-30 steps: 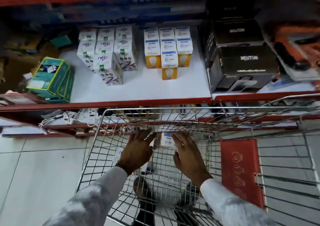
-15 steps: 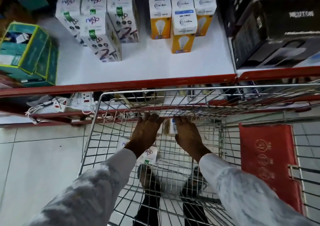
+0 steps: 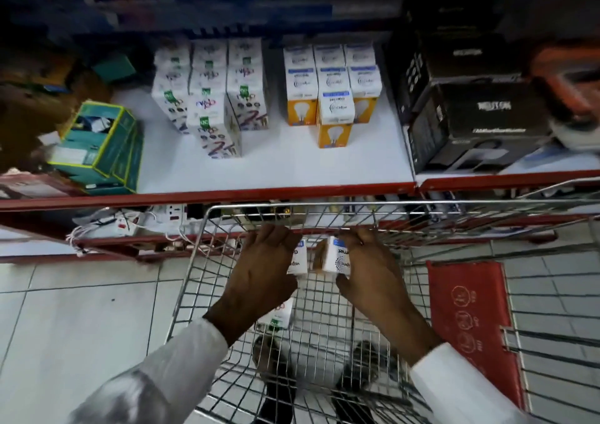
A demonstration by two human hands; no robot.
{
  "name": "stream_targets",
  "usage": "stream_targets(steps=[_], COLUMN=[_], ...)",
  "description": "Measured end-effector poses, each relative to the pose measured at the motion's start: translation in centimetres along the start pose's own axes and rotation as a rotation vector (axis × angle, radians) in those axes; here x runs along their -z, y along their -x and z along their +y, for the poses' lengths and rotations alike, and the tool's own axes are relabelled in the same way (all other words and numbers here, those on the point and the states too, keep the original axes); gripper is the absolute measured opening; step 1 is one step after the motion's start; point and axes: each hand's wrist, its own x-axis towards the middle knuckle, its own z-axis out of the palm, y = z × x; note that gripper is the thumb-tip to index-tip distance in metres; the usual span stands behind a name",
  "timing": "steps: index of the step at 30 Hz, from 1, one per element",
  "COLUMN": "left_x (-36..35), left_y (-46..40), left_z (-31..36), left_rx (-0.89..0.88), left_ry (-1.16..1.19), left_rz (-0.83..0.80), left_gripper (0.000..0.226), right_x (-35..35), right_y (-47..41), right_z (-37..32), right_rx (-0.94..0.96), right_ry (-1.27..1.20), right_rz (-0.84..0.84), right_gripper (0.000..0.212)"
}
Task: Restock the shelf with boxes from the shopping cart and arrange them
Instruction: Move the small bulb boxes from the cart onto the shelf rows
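Both hands are inside the wire shopping cart (image 3: 201, 248), near its far wall. My left hand (image 3: 263, 271) is closed around a white bulb box (image 3: 298, 262), mostly hidden by the fingers. My right hand (image 3: 370, 267) grips a white and orange bulb box (image 3: 336, 258) tilted on its side. Another white box with a green mark (image 3: 279, 314) lies on the cart floor under my left wrist. On the white shelf (image 3: 285, 163) stand a group of white and orange bulb boxes (image 3: 334, 118) and a group of white patterned boxes (image 3: 214, 124).
Green boxes (image 3: 97, 144) sit at the shelf's left end and black cartons (image 3: 470, 124) at its right. The red shelf lip (image 3: 227, 194) runs just beyond the cart rim. Power strips and white cables (image 3: 130, 222) lie on the lower shelf. A red child-seat flap (image 3: 467, 319) hangs at the cart's right.
The hands have closed on two bulb boxes and lifted them off the cart floor. The view has tilted up, showing more of the shelf.
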Motion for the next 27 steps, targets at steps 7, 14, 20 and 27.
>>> stream_targets(steps=[7,14,20,27], left_x=[9.2,13.8,12.7,11.5], left_y=[0.1,-5.8,-12.2,-16.6], left_z=[0.7,-0.1,-1.1,-1.7], left_rx=[-0.002,0.030,0.095,0.137], left_ry=[-0.021,-0.012,-0.028,-0.041], left_rz=[0.229,0.357,0.307,0.254], left_gripper=[0.072,0.074,0.073,0.069], right_x=[10.8,16.7,16.9,15.1], right_y=[0.4,-5.1,-11.6,-17.0], right_z=[-1.6,-1.3,0.7,2.8], right_rx=[0.019,0.037,0.037,0.058], right_ry=[0.054,0.158,0.260,0.334], right_rz=[0.082,0.202,0.201,0.211], right_gripper=[0.067,0.070,0.062,0.051])
